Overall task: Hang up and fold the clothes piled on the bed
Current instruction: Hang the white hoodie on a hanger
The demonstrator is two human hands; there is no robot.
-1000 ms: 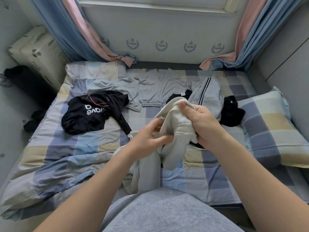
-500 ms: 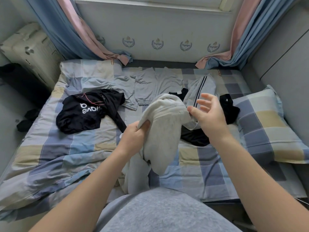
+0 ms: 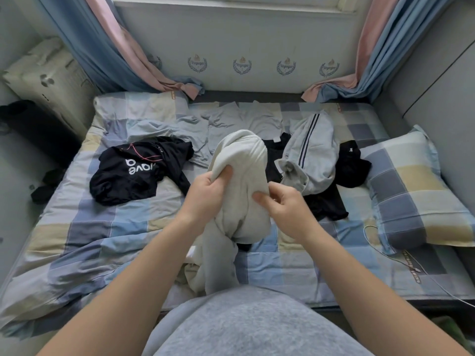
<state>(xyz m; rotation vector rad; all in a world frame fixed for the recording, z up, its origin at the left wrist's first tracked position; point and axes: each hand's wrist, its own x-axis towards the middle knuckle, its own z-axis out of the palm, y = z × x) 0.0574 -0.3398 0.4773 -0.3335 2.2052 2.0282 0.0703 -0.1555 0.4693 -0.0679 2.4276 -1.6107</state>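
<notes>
**Current state.** The cream garment [image 3: 241,155] is held up over the middle of the bed [image 3: 77,227], bunched into a rounded bundle. Its lower part hangs down to the bedding at the near edge. The left hand [image 3: 205,194] grips the left side of the bundle, with the fingers curled behind the cloth and the thumb pressed into the front. The right hand [image 3: 288,206] pinches a fold on the right side between thumb and fingertips. The bundle is too crumpled to tell what kind of garment it is.

**Hazards.**
1. Wrong hold. No hem or seam shows at either grip. If the hands hold mid-panel folds, shaking out would probably leave the garment twisted or inside out.
2. Slip. The right-hand pinch takes in little cloth. A hard pull could strip it free and drop that side.
3. Snag. A dark cloth [image 3: 244,246] lies just under the hanging part, and lifting may drag it along.
4. Crowded surface. The striped garment [image 3: 311,155] and black clothes [image 3: 326,204] lie just right of the bundle, and the black top [image 3: 133,173] lies to its left. Spreading the cream garment over them would spoil the fold and mix the pile.
5. Cable [image 3: 411,263]. It runs across the near right of the bed, beside the pillow [image 3: 416,191]. Cloth swept that way could catch it.
</notes>
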